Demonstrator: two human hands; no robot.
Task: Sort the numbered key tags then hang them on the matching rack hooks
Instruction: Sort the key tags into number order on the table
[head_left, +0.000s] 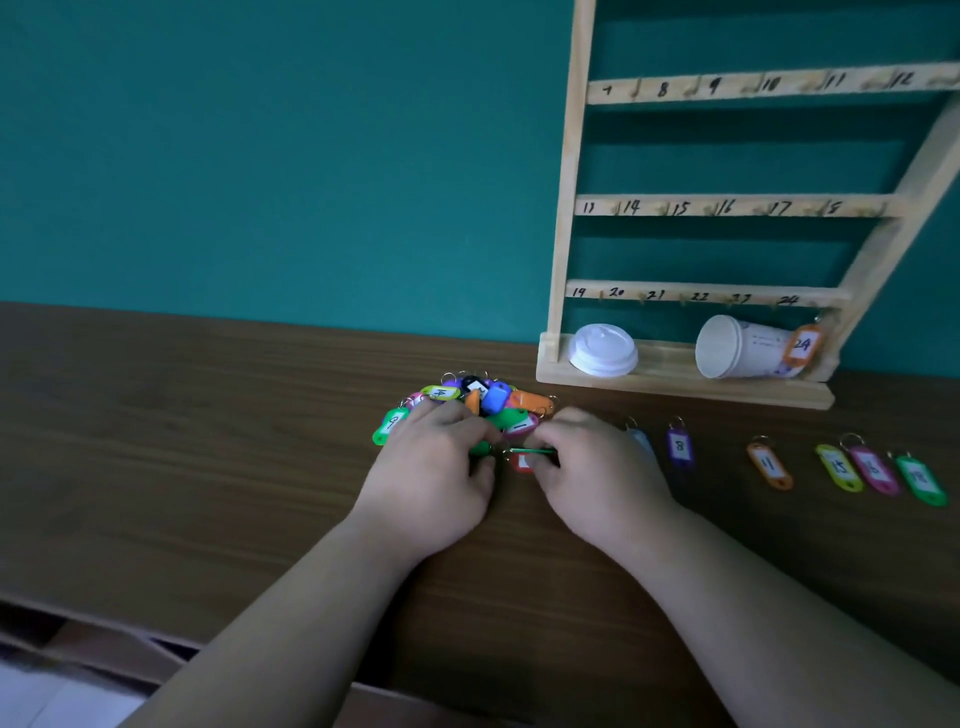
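A heap of coloured key tags lies on the wooden table in front of me. My left hand grips a green tag at the heap's near edge. My right hand pinches a red tag and a thin green one beside it. Sorted tags lie in a row to the right: purple 8, orange 11, yellow 15, a pink one, a green one. The wooden rack with numbered hooks stands against the wall. An orange tag 24 hangs on its bottom rail.
On the rack's base lie a white cup lid and a paper cup on its side. The teal wall rises behind the table. The table's near edge runs at lower left, with the floor below it.
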